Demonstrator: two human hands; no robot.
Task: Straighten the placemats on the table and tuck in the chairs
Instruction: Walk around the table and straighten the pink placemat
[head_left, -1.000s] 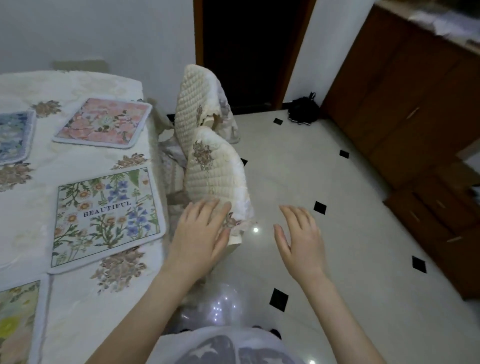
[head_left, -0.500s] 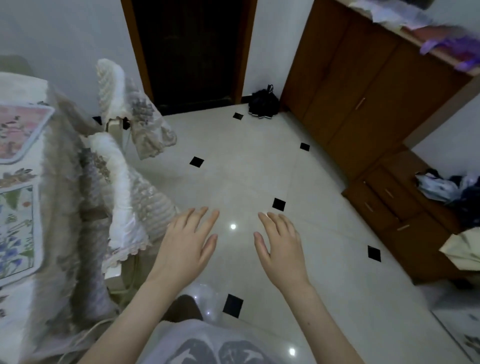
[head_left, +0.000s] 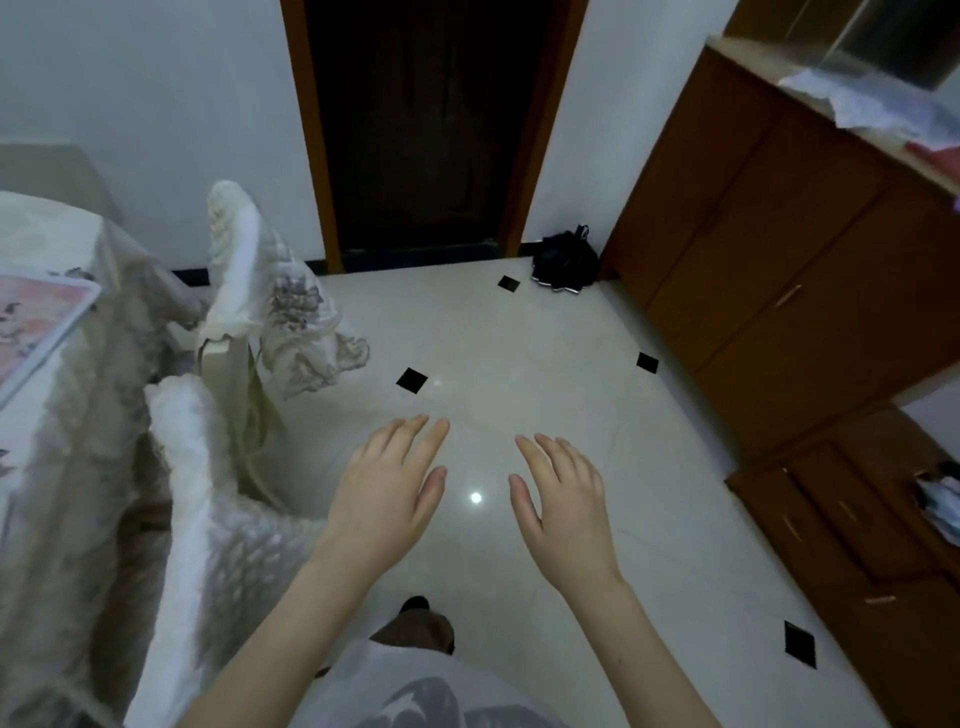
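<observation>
Two chairs with cream quilted covers stand against the table's right side: the near chair (head_left: 192, 467) at lower left and the far chair (head_left: 234, 260) behind it. The table (head_left: 78, 332), under a draped white cloth, fills the left edge. Only a corner of a pink floral placemat (head_left: 36, 317) shows on it. My left hand (head_left: 389, 488) hovers open over the floor, to the right of the near chair and not touching it. My right hand (head_left: 566, 499) is open beside it, palm down, holding nothing.
A pale tiled floor (head_left: 519, 364) with small black diamonds spreads ahead. A dark doorway (head_left: 426, 130) is at the back, a black bag (head_left: 563, 260) lies beside it. Brown wooden cabinets (head_left: 779, 260) line the right side.
My left hand has come off the near chair's back. The view has swung right, so the placemats have slid out of the frame and the chairs now sit at the left.
</observation>
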